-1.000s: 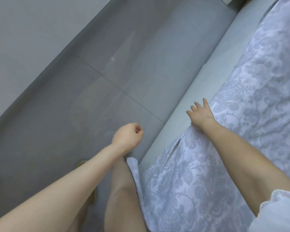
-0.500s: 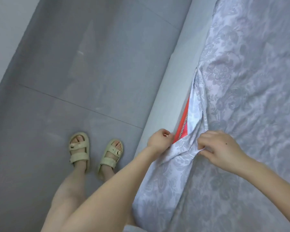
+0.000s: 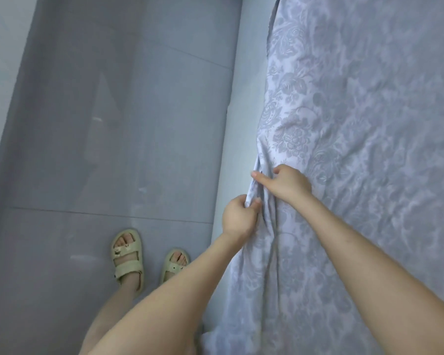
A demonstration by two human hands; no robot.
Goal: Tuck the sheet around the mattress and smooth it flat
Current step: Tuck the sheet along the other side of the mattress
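A pale blue-grey sheet [image 3: 356, 124] with a floral pattern covers the mattress on the right of the head view. Its left edge runs down along the pale bed frame [image 3: 244, 111]. My left hand [image 3: 237, 217] is closed on a fold of the sheet's edge at the side of the mattress. Just above it, my right hand [image 3: 285, 184] presses on the sheet at the edge, thumb and forefinger pinching the fabric. The mattress itself is hidden under the sheet. Wrinkles run across the sheet to the right of my hands.
A grey tiled floor [image 3: 113, 124] fills the left half, with a light wall strip at the far left. My two feet in pale sandals [image 3: 128, 257] stand on the floor beside the bed frame. A loose sheet corner hangs near the bottom [image 3: 210, 336].
The red mattress side that showed under the lifted sheet is now covered. Both hands have brought the sheet's edge down against the bed side, closer together. The view has tilted further down.
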